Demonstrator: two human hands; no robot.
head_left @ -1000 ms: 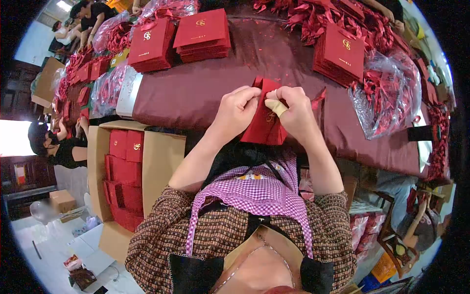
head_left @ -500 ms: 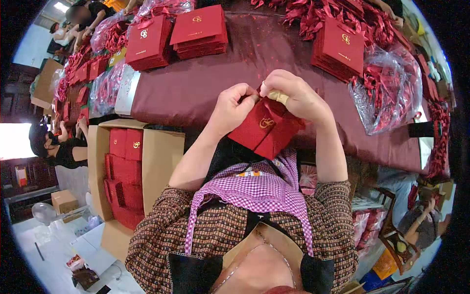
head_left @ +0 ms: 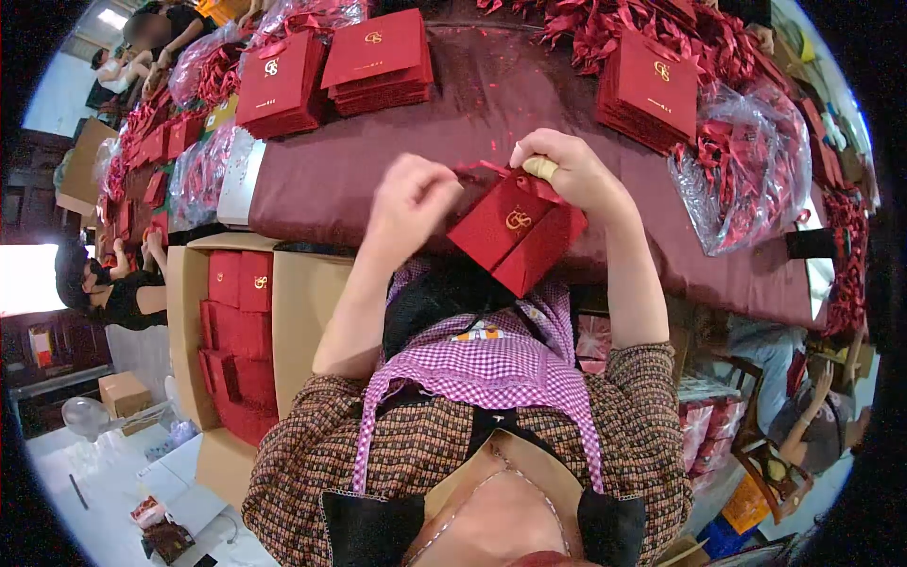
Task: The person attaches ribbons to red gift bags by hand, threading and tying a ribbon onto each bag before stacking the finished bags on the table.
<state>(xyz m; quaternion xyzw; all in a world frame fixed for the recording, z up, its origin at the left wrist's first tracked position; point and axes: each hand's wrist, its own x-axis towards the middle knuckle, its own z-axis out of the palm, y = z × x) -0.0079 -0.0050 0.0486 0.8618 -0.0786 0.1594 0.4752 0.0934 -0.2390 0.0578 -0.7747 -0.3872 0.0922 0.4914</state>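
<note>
At the near edge of the table (head_left: 326,189), the right hand (head_left: 567,172) is closed on the top of the red bag (head_left: 515,236), presumably to steady it, the knuckles partly hiding the hold; just left, the left hand (head_left: 411,203) is half-curled and blurred, so I cannot tell whether it grips the end of the ribbon (head_left: 484,167)

hands (head_left: 574,175): 2 | held red bag (head_left: 515,231): 1 | large bag stacks (head_left: 378,59): 3 (each many-layered) | packed carton (head_left: 312,317): 1
</note>
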